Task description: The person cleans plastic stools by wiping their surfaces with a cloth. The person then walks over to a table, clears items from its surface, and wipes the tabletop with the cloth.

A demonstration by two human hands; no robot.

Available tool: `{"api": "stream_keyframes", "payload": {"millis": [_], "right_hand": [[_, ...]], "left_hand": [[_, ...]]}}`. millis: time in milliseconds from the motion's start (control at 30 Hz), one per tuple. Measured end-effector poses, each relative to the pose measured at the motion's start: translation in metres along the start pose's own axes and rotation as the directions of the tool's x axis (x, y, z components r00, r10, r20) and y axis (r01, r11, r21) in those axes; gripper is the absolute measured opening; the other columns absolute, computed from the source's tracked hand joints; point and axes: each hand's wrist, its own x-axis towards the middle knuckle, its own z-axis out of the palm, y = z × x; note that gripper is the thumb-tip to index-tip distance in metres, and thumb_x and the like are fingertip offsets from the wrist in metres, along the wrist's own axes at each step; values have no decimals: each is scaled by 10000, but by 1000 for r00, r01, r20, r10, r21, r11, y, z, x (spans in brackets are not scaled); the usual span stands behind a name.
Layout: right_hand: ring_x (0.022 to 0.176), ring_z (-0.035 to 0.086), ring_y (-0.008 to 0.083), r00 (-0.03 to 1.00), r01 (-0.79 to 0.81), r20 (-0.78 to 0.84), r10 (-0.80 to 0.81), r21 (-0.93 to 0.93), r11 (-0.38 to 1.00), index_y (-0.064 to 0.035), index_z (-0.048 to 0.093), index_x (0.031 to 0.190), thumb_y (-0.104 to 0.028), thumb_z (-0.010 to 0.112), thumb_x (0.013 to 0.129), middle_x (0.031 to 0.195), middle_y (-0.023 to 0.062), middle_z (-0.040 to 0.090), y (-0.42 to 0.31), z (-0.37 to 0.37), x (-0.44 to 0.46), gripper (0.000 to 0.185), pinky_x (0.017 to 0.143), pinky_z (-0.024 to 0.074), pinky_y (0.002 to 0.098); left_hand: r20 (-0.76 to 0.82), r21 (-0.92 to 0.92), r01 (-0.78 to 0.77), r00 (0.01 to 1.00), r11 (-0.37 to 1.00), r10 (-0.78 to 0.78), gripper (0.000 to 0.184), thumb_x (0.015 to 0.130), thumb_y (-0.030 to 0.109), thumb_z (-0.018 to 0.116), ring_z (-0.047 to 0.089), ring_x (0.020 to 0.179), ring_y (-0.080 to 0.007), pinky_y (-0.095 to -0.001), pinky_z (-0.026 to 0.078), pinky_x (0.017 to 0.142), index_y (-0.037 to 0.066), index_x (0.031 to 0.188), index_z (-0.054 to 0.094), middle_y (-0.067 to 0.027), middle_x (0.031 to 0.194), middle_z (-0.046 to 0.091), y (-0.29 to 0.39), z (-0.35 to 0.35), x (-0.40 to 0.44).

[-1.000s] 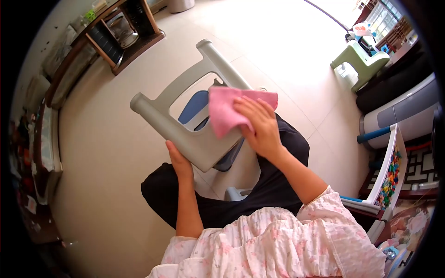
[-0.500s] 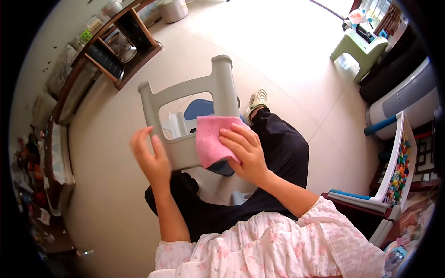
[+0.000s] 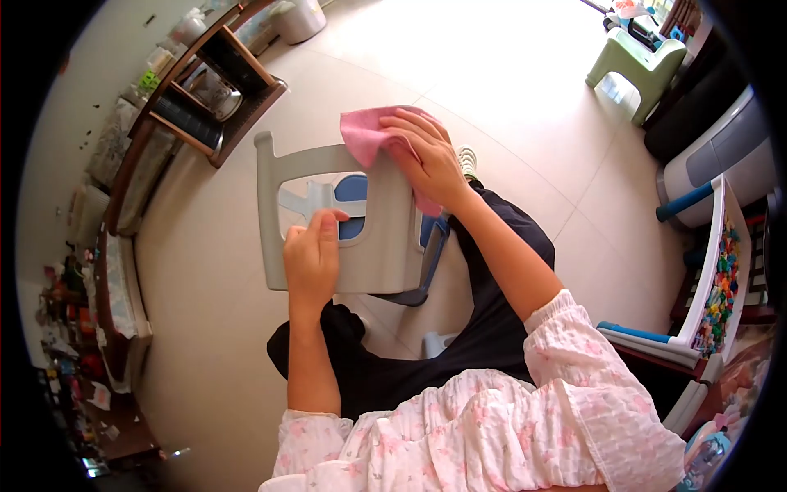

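Observation:
A grey plastic stool part [image 3: 373, 258] with a large opening and two legs pointing away stands between my knees. My left hand [image 3: 313, 250] grips the lower rim of the opening, its fingers curled over the edge. Under my right hand [image 3: 428, 160] a pink cloth [image 3: 369, 134] is pressed around the top of the right leg, and part of it hangs down the leg's side. Behind the grey piece, blue and light grey plastic [image 3: 352, 197] shows through the opening.
A green stool [image 3: 643, 70] stands at the upper right. Along the right are a grey-white cylinder [image 3: 721, 156] and a white-edged tray of colourful pieces [image 3: 721, 287]. A wooden cabinet [image 3: 246, 123] stands at the upper left, near a silver bin [image 3: 299, 20].
The grey piece has turned more upright. My left hand left its side, opened, and now grips the opening's rim. My right hand moved the cloth up to the leg's end.

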Motion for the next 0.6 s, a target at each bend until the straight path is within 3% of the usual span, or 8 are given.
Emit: {"api": "stream_keyframes", "payload": {"millis": [67,167,233,333,400,467,533,600], "right_hand": [[1205,488,288,998,3,-58,-5,-25,1000,-85,629,1075,-93,586,838,1207,74,598,-2,5,3,242,1041,317,439],[1260,432,344,989,-136,-44,142,131,982,-50,609,1060,-22,588,815,1230,100,583,-42,12,-29,248,1054,301,437],[1243,448,340,993,-102,81,89,183,978,-64,614,1065,-12,594,755,1239,118,578,-81,8,-65,315,1051,298,469],[1239,471,278,954,-258,240,180,349,901,-47,614,1086,-35,574,773,1206,70,603,-129,-5,-120,315,1084,255,477],[1230,478,289,922,-348,324,211,459,817,-54,620,1073,-12,562,772,1185,87,612,-147,-19,-136,310,1080,270,450],[1092,557,226,864,-502,310,396,581,641,-42,622,1066,-44,553,834,1108,85,627,-149,-28,-149,243,992,375,374],[916,563,118,390,-840,492,779,536,82,-25,605,1073,-150,518,929,1016,55,613,-147,-55,-156,209,825,440,273],[796,522,47,295,-636,263,919,771,-17,-12,573,1104,-269,473,979,966,18,587,-138,-64,-134,303,681,428,218]], "left_hand": [[78,51,-3,997,999,-1,427,999,325,310,450,722,-210,-333,391,710,56,979,641,-93,722,531,0,0,1],[-20,-44,-31,999,999,30,398,983,265,298,423,678,-270,-371,375,718,65,887,628,-79,639,534,-2,10,-2],[-231,-36,-53,972,998,43,400,969,244,291,428,693,-253,-355,364,705,59,855,627,-84,642,522,-9,20,-3],[-82,-155,56,994,986,-70,416,962,241,285,425,634,-247,-356,358,683,49,809,620,-86,601,497,-1,9,-1],[-66,-146,7,998,989,-17,420,962,275,330,411,606,-205,-327,351,644,32,778,619,-71,570,464,1,7,1],[-53,-136,-44,998,990,37,438,962,309,376,397,577,-163,-298,343,605,16,747,619,-56,540,431,0,5,5],[69,132,198,976,971,-209,452,937,342,485,344,501,-234,-355,375,633,-11,667,570,-84,505,444,-3,3,9],[-8,57,218,976,974,-218,452,923,355,529,348,507,-200,-334,373,602,-18,670,570,-69,508,447,-15,-1,7]]}}
